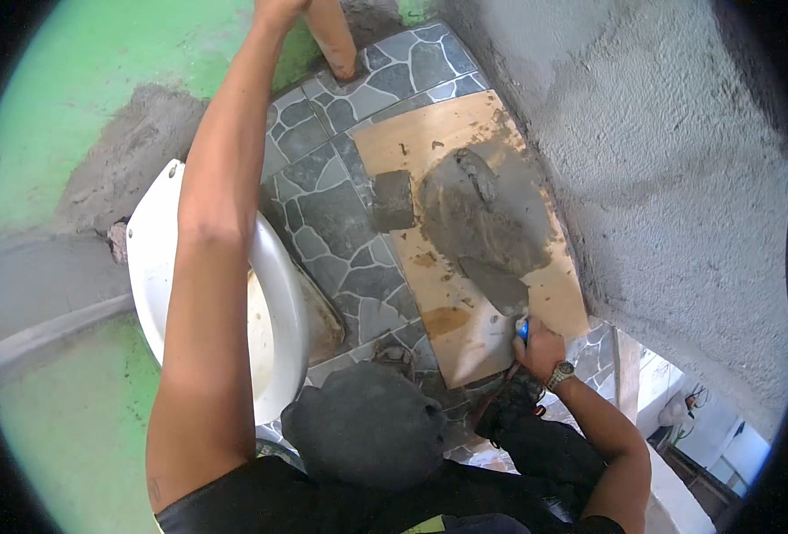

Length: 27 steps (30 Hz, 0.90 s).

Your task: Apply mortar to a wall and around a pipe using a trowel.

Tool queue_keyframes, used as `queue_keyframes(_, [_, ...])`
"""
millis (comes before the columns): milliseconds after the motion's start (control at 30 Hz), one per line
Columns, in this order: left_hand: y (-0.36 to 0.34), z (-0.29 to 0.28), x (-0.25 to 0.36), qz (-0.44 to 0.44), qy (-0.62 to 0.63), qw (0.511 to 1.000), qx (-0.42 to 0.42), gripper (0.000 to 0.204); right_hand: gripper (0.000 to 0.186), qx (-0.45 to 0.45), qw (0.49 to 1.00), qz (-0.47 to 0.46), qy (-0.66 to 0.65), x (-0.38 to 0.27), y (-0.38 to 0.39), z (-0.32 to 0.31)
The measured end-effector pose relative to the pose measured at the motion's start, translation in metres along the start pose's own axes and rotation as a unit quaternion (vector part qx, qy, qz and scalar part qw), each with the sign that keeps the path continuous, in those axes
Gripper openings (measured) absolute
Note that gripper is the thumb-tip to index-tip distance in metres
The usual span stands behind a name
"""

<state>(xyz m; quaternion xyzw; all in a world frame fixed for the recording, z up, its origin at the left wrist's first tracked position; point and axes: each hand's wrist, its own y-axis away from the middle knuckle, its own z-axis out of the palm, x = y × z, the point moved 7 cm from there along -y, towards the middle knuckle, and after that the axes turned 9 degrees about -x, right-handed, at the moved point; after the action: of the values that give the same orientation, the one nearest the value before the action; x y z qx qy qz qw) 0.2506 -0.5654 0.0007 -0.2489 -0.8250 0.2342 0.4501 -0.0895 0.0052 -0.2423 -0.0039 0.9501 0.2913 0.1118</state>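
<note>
Trowel (504, 294) near four o'clock, blade touching grey mortar (487, 218) on board (552, 304); right hand (544, 350) closed round its handle. Left hand (278, 7) at eleven, cropped; grip untellable. Seemingly scooping mortar, at two; next move calls for level blade.

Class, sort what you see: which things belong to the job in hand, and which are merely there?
Seem part of the job:
- blue-handled trowel, in the right hand
- grey mortar
- pale board

Merely there:
- white toilet bowl
- wristwatch, worn
</note>
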Motion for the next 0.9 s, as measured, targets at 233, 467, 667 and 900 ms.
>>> queue_keyframes(233, [-0.001,0.005,0.002,-0.014,0.028,0.999,-0.014,0.030,0.040,-0.066,0.995,0.052,-0.047,0.001,-0.002,-0.004])
queue_keyframes(467, [-0.014,0.018,-0.010,0.018,-0.288,0.957,0.019,0.028,0.040,-0.055,0.996,0.040,-0.052,0.000,-0.003,-0.004])
queue_keyframes(667, [0.001,0.008,-0.004,0.059,-0.086,0.992,0.064,0.028,0.040,-0.067,0.995,0.058,-0.044,0.001,0.000,-0.002])
queue_keyframes(900, [-0.030,-0.044,0.058,-0.018,0.191,0.981,-0.004,0.028,0.039,-0.015,0.999,0.020,-0.043,-0.002,0.000,-0.006])
